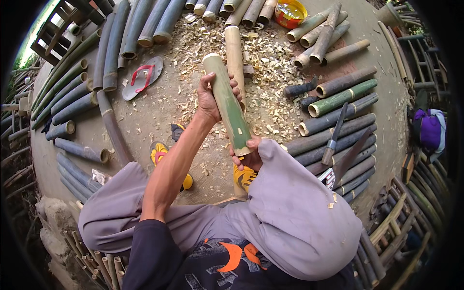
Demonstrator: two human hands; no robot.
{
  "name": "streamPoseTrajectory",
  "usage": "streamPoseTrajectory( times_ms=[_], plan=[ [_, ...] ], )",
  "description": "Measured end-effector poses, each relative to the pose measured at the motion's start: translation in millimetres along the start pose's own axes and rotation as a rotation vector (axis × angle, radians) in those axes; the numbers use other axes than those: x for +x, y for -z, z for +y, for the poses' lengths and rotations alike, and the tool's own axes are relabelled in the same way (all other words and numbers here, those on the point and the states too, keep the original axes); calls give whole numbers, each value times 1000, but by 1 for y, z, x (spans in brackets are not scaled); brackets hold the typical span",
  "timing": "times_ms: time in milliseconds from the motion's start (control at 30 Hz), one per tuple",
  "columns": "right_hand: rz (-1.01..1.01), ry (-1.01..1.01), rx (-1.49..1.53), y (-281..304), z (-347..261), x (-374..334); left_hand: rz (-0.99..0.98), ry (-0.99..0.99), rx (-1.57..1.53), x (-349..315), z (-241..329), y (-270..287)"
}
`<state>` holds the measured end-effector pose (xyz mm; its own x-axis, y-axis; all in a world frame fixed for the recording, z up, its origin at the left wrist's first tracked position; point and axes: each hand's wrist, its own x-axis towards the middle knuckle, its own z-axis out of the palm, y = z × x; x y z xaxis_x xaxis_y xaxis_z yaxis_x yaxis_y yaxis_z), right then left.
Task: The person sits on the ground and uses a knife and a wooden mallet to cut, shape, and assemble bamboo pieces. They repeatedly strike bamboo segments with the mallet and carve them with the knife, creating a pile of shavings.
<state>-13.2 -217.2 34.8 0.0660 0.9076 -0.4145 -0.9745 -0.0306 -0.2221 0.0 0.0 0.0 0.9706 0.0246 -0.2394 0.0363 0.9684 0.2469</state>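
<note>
Two hands on one tube (226,104), held at a slant above the chips (275,82), top end leaning left, bottom end close beside the raised knee (299,193). For a steady hold, best to bear the weight with the left hand (211,99) and guide the bottom end with the right hand (249,153). Turn slowly, looking over the pale upper stretch and the green lower one alike. Wise to grip firmly without clenching, for fear of a slip on the smooth skin, and to spare the fingers any rubbing along the cut rim, possibly sharp. Mind the knife (332,143) on the stacked tubes (309,144) to the right when swinging that way.

Left hand closed around the upper half from behind, thumb along the left side, fingertips showing past the right edge. Right hand closed on the bottom end, thumb on the near face, fingers beneath, partly hidden by the knee; impossible to tell how tightly. Longer part of the tube below the left hand, shorter part above, rising just beside the pale pole (234,50); cannot tell whether touching or apart.
</note>
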Motion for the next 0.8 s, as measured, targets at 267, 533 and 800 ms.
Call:
streamPoseTrajectory(
  times_ms=[267, 533, 800],
  plan=[
    [469, 393, -1025, 41, -24, 19, 103, -133, 715, -3, 6, -33],
    [449, 765, -1645, 84, -56, 73, -45, -156, 1322, -13, 14, -45],
    [619, 872, -1775, 56, -82, 61, -26, -259, 1313, -29, -4, -31]
  ],
)
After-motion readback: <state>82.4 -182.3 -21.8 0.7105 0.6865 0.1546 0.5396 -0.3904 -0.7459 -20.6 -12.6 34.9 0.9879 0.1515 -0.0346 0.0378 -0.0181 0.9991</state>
